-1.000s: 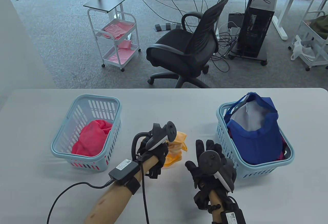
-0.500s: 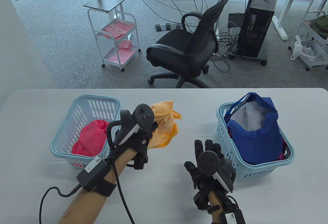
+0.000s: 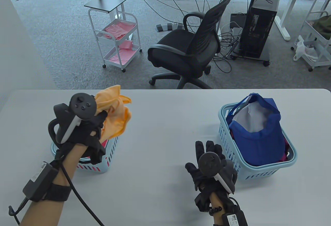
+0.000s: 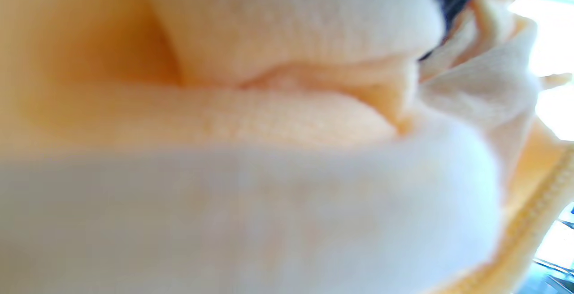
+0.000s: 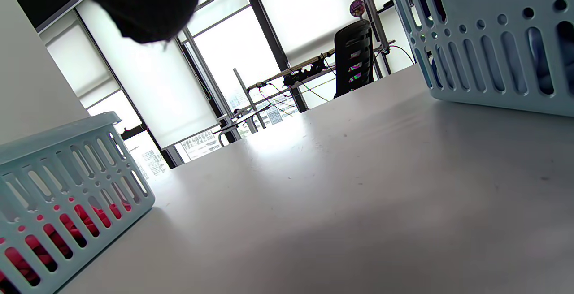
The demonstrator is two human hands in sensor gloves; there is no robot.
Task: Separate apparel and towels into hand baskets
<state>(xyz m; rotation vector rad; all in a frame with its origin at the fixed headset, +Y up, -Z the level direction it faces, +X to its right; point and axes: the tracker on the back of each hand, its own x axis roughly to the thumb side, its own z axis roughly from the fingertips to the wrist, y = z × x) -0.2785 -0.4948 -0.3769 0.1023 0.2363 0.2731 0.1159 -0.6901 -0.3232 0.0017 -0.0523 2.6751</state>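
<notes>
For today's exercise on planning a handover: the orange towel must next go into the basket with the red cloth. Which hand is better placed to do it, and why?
The left hand. It already grips the orange towel above the left basket holding the red cloth. The right hand rests flat on the table beside the right basket, holding nothing.

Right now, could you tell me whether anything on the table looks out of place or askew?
Only the blue cap: it bulges above the rim of the right basket instead of sitting inside. The left hand holds the orange towel over the left basket.
</notes>
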